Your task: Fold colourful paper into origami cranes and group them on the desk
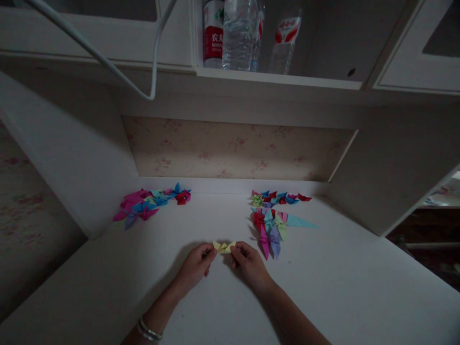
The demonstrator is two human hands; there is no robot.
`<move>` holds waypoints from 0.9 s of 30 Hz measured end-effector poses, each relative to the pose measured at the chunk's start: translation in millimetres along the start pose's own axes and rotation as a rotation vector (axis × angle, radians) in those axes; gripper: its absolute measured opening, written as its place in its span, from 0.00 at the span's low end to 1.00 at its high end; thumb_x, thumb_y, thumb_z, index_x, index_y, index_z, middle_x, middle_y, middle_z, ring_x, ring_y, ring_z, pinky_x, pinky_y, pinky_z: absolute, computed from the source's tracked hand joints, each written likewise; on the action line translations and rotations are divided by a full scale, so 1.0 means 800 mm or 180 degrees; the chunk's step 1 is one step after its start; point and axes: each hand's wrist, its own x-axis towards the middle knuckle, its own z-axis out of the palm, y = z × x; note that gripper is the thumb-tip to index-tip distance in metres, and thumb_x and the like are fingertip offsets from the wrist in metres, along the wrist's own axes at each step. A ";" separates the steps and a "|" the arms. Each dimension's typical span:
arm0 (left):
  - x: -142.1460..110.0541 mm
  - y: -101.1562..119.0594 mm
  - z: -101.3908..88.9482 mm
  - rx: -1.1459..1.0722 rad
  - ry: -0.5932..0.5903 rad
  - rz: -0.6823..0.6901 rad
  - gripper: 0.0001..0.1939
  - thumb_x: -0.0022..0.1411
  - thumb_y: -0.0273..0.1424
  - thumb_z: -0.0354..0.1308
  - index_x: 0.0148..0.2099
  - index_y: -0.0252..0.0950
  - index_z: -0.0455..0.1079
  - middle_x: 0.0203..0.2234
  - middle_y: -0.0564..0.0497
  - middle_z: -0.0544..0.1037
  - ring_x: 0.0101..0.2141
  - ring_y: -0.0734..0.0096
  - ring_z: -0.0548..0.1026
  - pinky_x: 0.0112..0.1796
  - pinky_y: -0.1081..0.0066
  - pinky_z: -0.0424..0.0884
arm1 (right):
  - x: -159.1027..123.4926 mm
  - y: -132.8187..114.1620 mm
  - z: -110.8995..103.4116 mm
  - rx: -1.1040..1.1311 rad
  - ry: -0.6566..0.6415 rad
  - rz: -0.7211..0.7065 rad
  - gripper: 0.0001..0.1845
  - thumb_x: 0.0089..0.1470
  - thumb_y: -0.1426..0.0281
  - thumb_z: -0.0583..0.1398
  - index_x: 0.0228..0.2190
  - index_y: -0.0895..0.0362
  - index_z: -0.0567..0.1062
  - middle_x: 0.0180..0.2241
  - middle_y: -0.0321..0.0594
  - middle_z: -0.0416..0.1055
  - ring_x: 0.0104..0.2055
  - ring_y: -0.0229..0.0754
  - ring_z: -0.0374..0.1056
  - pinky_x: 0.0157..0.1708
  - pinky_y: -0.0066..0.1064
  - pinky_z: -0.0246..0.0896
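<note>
A small yellow folded paper piece (224, 247), with pointed ends and a raised middle, is stretched between my two hands just above the white desk. My left hand (196, 263) pinches its left end between thumb and fingers. At the other end, my right hand (249, 263) has the tip pinched in the same way. Close by on the right lies a cluster of folded paper pieces (269, 227) in red, pink, teal, green and purple. The paper's underside and the fingertips behind it are hidden.
Another heap of coloured folded paper (143, 203) lies at the back left. A row of folded pieces (282, 198) sits at the back right. Overhead, a shelf (280, 80) holds plastic bottles (239, 36), and a white cable (108, 64) hangs down at upper left.
</note>
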 end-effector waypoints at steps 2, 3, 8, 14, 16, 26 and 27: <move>0.000 0.000 0.000 -0.0016 0.0018 0.0001 0.24 0.53 0.52 0.55 0.34 0.34 0.68 0.13 0.62 0.60 0.14 0.78 0.58 0.18 0.77 0.54 | -0.001 0.000 0.000 -0.0020 0.0004 -0.0025 0.21 0.53 0.51 0.59 0.27 0.57 0.71 0.18 0.32 0.65 0.19 0.32 0.56 0.20 0.27 0.45; 0.000 -0.001 0.000 -0.0013 0.0026 -0.0004 0.24 0.53 0.53 0.55 0.34 0.34 0.68 0.13 0.62 0.60 0.14 0.79 0.58 0.18 0.77 0.54 | -0.001 0.000 0.000 -0.0019 0.0003 -0.0030 0.21 0.53 0.51 0.59 0.27 0.58 0.71 0.18 0.32 0.65 0.19 0.33 0.56 0.21 0.27 0.46; -0.001 -0.002 -0.001 -0.0041 0.0043 0.0022 0.24 0.55 0.52 0.55 0.36 0.34 0.68 0.12 0.63 0.60 0.14 0.78 0.57 0.18 0.77 0.54 | -0.001 -0.001 0.001 0.0105 -0.0040 0.0019 0.22 0.52 0.51 0.60 0.27 0.58 0.72 0.18 0.33 0.66 0.21 0.34 0.58 0.22 0.27 0.49; -0.003 0.005 -0.001 -0.0146 0.0085 0.0019 0.23 0.53 0.52 0.56 0.34 0.34 0.67 0.11 0.63 0.60 0.14 0.79 0.57 0.18 0.77 0.53 | -0.002 0.001 0.002 0.0186 -0.0129 0.0073 0.22 0.51 0.50 0.61 0.27 0.58 0.72 0.20 0.33 0.66 0.21 0.33 0.59 0.23 0.27 0.49; -0.002 0.004 -0.002 -0.0149 0.0091 0.0022 0.24 0.53 0.52 0.56 0.34 0.34 0.67 0.11 0.63 0.60 0.14 0.79 0.57 0.18 0.77 0.52 | -0.002 0.001 0.002 0.0123 -0.0161 0.0047 0.22 0.52 0.50 0.60 0.27 0.58 0.71 0.19 0.32 0.65 0.21 0.33 0.58 0.23 0.27 0.48; 0.003 -0.008 -0.002 -0.0135 0.0075 0.0086 0.25 0.54 0.53 0.55 0.35 0.34 0.67 0.12 0.63 0.59 0.14 0.79 0.57 0.17 0.77 0.52 | -0.005 -0.003 0.003 -0.0032 -0.0136 -0.0021 0.23 0.53 0.50 0.59 0.25 0.57 0.68 0.18 0.32 0.63 0.20 0.33 0.55 0.21 0.27 0.47; 0.003 -0.007 -0.002 -0.0126 0.0068 0.0073 0.24 0.54 0.53 0.55 0.35 0.34 0.67 0.12 0.63 0.59 0.14 0.79 0.57 0.17 0.77 0.52 | -0.005 -0.002 0.003 -0.0050 -0.0146 -0.0035 0.23 0.53 0.49 0.58 0.25 0.57 0.68 0.18 0.32 0.63 0.20 0.33 0.55 0.21 0.27 0.47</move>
